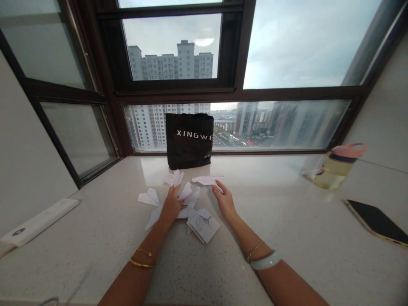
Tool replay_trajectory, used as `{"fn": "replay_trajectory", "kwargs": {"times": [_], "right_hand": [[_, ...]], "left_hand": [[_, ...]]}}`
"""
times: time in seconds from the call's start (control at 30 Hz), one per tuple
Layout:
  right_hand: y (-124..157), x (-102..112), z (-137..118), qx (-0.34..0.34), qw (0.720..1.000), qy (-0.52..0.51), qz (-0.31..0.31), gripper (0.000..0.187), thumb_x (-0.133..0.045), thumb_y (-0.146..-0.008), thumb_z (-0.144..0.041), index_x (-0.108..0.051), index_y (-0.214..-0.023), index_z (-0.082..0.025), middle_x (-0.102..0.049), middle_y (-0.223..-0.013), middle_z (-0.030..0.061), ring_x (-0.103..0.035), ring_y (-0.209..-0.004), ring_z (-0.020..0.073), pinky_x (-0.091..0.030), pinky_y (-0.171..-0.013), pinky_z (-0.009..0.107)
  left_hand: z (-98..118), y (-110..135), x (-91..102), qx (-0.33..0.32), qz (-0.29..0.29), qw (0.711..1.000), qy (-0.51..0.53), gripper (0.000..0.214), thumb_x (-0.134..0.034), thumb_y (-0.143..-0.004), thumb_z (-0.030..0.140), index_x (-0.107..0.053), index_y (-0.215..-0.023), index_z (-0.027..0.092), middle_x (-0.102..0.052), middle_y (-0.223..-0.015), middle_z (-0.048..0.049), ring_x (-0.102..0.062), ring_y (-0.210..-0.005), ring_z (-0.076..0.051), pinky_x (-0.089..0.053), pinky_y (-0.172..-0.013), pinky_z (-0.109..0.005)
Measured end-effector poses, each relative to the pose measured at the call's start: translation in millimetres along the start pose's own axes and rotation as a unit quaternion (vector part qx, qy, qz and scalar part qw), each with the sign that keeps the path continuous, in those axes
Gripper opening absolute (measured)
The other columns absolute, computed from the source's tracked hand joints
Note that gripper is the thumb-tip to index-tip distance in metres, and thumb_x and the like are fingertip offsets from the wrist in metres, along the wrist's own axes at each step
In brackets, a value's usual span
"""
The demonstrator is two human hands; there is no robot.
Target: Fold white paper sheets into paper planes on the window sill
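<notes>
Between the fingertips of your right hand (224,199) you have a slim white folded paper (205,180), nearly level, its long body pointing left. Your left hand (171,206) touches a loose cluster of white folded papers (192,194), some slanting upward and overlapping. To its left, a winged folded paper (149,197) lies spread out. Closest to you, a squarish layered paper (204,226) lies flat, one corner turned toward you.
</notes>
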State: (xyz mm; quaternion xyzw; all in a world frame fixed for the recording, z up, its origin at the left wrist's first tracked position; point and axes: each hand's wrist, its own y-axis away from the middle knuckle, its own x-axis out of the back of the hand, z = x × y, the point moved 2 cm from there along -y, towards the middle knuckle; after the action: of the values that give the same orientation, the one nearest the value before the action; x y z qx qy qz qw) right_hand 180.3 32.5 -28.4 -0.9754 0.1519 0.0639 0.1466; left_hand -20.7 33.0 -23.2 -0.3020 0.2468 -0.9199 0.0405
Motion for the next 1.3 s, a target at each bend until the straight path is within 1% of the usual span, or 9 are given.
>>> {"fn": "replay_trajectory", "kwargs": {"times": [0.13, 0.23, 0.37, 0.43, 0.6, 0.83, 0.97, 1.1, 1.3], "right_hand": [[-3.3, 5.0, 3.7, -0.012, 0.998, 0.043, 0.043, 0.047, -0.053, -0.068, -0.024, -0.052, -0.115, -0.016, -0.066, -0.097, 0.0097, -0.059, -0.091, 0.0213, -0.044, -0.084, 0.036], [-0.7, 0.7, 3.2, -0.009, 0.995, 0.096, -0.037, 0.035, -0.053, -0.068, -0.028, -0.063, -0.099, -0.016, -0.066, -0.089, 0.0078, -0.059, -0.085, 0.021, -0.044, -0.079, 0.036], [7.2, -5.3, -8.9, 0.084, 0.967, 0.239, -0.018, 0.026, -0.053, -0.07, -0.035, -0.069, -0.081, -0.019, -0.063, -0.087, 0.0087, -0.054, -0.089, 0.0223, -0.039, -0.082, 0.038], [11.8, -9.8, -17.1, 0.123, 0.958, 0.259, -0.016, 0.028, -0.051, -0.072, -0.04, -0.07, -0.079, -0.02, -0.063, -0.085, 0.0083, -0.053, -0.088, 0.0217, -0.039, -0.08, 0.036], [22.2, -27.4, -26.5, 0.105, 0.968, 0.181, -0.14, 0.034, -0.051, -0.071, -0.048, -0.066, -0.066, -0.018, -0.062, -0.064, 0.0026, -0.052, -0.063, 0.0155, -0.039, -0.058, 0.026], [17.1, -21.5, -23.6, -0.015, 0.997, 0.034, -0.063, 0.029, -0.06, -0.058, -0.046, -0.057, -0.058, -0.017, -0.057, -0.052, -0.0004, -0.049, -0.05, 0.0131, -0.036, -0.05, 0.025], [18.1, -21.5, -29.5, -0.014, 0.997, 0.023, -0.079, 0.029, -0.061, -0.057, -0.046, -0.053, -0.053, -0.018, -0.052, -0.043, -0.0021, -0.047, -0.044, 0.0118, -0.036, -0.046, 0.025], [25.6, -28.4, -34.7, 0.023, 0.992, -0.012, -0.122, 0.028, -0.064, -0.058, -0.042, -0.053, -0.068, -0.019, -0.054, -0.045, -0.0052, -0.045, -0.04, 0.01, -0.033, -0.039, 0.022], [28.6, -29.0, -33.4, 0.027, 0.991, 0.011, -0.133, 0.027, -0.062, -0.062, -0.042, -0.048, -0.07, -0.02, -0.052, -0.042, -0.0069, -0.045, -0.035, 0.0098, -0.032, -0.034, 0.02]], "left_hand": [[4.5, -3.9, 15.7, 0.007, 0.09, 0.996, 0.008, 0.044, -0.051, -0.07, 0.009, -0.048, -0.113, 0.017, -0.047, -0.112, -0.0095, -0.056, -0.084, -0.017, -0.045, -0.082, -0.036], [10.4, -4.2, 26.4, 0.0, 0.154, 0.988, 0.009, 0.043, -0.051, -0.072, 0.015, -0.047, -0.115, 0.018, -0.048, -0.106, -0.0073, -0.056, -0.086, -0.017, -0.043, -0.085, -0.035], [20.4, -2.3, 29.1, -0.028, 0.187, 0.982, 0.016, 0.048, -0.053, -0.074, 0.02, -0.042, -0.121, 0.02, -0.047, -0.108, -0.007, -0.055, -0.088, -0.016, -0.041, -0.087, -0.034], [26.8, -0.7, 24.8, -0.054, 0.169, 0.984, 0.013, 0.049, -0.053, -0.074, 0.021, -0.04, -0.122, 0.02, -0.047, -0.11, -0.0075, -0.055, -0.092, -0.017, -0.04, -0.09, -0.034], [42.0, 5.2, 7.6, -0.105, 0.054, 0.993, 0.026, 0.049, -0.054, -0.075, 0.03, -0.042, -0.121, 0.02, -0.048, -0.117, -0.0091, -0.05, -0.103, -0.019, -0.04, -0.09, -0.033], [38.1, 3.9, 0.2, -0.09, -0.003, 0.986, 0.143, 0.034, -0.039, -0.083, 0.027, -0.049, -0.114, 0.019, -0.052, -0.114, -0.0095, -0.056, -0.098, -0.018, -0.043, -0.089, -0.035], [32.2, 3.0, -3.0, -0.01, -0.037, 0.958, 0.284, 0.053, -0.043, -0.081, 0.026, -0.026, -0.131, 0.023, -0.045, -0.124, -0.0112, -0.063, -0.082, -0.014, -0.05, -0.076, -0.031], [37.9, 7.6, -9.1, 0.023, -0.123, 0.929, 0.347, 0.078, -0.052, -0.076, 0.026, -0.002, -0.136, 0.025, -0.056, -0.112, -0.012, -0.063, -0.079, -0.015, -0.051, -0.073, -0.032], [42.4, 14.6, -15.4, 0.029, -0.199, 0.906, 0.373, 0.091, -0.057, -0.073, 0.025, 0.008, -0.136, 0.027, -0.056, -0.112, -0.0111, -0.062, -0.079, -0.014, -0.049, -0.078, -0.035]]}}
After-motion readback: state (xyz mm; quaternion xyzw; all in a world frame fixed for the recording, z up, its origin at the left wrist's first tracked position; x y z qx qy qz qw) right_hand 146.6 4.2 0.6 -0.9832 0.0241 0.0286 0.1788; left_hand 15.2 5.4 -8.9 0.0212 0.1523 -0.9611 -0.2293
